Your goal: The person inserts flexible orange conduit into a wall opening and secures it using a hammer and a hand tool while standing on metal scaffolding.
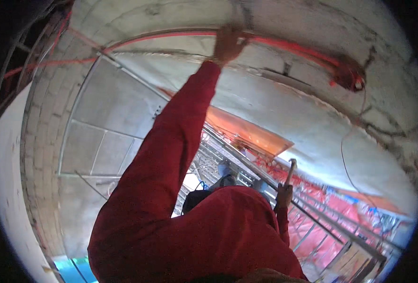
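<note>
My left arm, in a red sleeve, reaches up to the concrete wall. At its end my left hand (228, 45) is on a thin red pipe (289, 45) that runs in a curve along the wall; the hand looks closed over it, though its fingers are somewhat blurred. The pipe's right end meets a brownish shape I cannot make out. Lower down, to the right, my right hand (284, 194) is closed around the handle of a hammer (291, 170). The hammer stands roughly upright, head up, apart from the wall.
Below me lies a perforated metal scaffold deck (213, 158), with metal rails (308, 207) on the right. An orange panel (246, 129) sits between wall and deck. Red sheeting (331, 217) lies beyond the rails. A framed grey panel (119, 99) and blockwork (43, 141) are left. A thin wire (343, 155) hangs right.
</note>
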The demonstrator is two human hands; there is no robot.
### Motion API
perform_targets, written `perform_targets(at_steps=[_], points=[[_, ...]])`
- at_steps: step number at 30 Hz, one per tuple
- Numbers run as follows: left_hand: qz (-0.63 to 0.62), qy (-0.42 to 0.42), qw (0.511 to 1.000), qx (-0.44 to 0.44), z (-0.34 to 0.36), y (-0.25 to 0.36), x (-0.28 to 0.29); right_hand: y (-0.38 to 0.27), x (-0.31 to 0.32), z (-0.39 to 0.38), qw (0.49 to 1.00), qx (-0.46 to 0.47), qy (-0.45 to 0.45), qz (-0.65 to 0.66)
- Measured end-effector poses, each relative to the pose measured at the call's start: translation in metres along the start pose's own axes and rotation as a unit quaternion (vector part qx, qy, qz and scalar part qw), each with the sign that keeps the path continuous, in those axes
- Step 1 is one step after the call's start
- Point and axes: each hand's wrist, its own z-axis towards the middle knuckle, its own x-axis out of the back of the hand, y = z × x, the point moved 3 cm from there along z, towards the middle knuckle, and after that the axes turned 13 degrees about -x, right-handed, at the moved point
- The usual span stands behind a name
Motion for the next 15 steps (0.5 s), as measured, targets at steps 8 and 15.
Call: perform_targets(at_steps=[8,15], points=[[-0.065,-0.045,0.996,0.043,0.009,-0.008,0.02,0.047,-0.014,0.054,0.984,0.163,0.0,-0.074],[-0.344,0.18,0.913,0.124,-0.101,-0.009,0.048,0.064,-0.009,0.07,0.996,-0.063,-0.054,0.012]])
